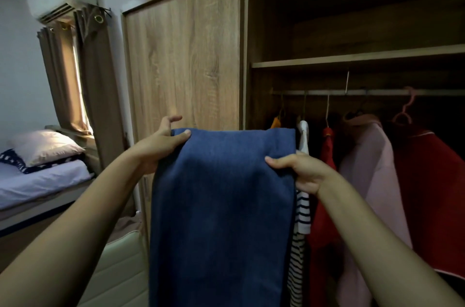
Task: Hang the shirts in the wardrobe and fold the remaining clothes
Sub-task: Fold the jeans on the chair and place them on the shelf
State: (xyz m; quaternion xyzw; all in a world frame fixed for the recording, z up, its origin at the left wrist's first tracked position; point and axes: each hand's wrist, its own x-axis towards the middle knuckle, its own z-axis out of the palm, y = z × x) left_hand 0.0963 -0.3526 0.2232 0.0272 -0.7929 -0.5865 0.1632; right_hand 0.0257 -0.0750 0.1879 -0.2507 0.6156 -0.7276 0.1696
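- Blue cloth fills the middle of my view. It hangs down flat in front of the open wardrobe, and I cannot tell what kind of clothing it is.
- The bottom of the blue cloth is cut off by the lower edge of the picture.
- My left hand grips the top left corner of the cloth. The thumb lies on the front, most fingers are hidden behind it, and one finger sticks up free.
- My right hand pinches the right edge of the cloth, a bit below the top right corner. The thumb is on the front and the other fingers are hidden behind.
- The cloth hangs between the two hands, with its top edge pulled straight.
- Behind it, clothes hang on the rail. At the left end of the rail an orange piece is nearly all hidden by the cloth.
- Next come a striped shirt, partly covered by my right hand, then a red shirt, a pink top and a dark red piece cut off at the right edge.
- The space above the wardrobe shelf is too dark to see into.
- The wooden door is shut on the left side.
- Far left are a bed with a pillow, and brown curtains.
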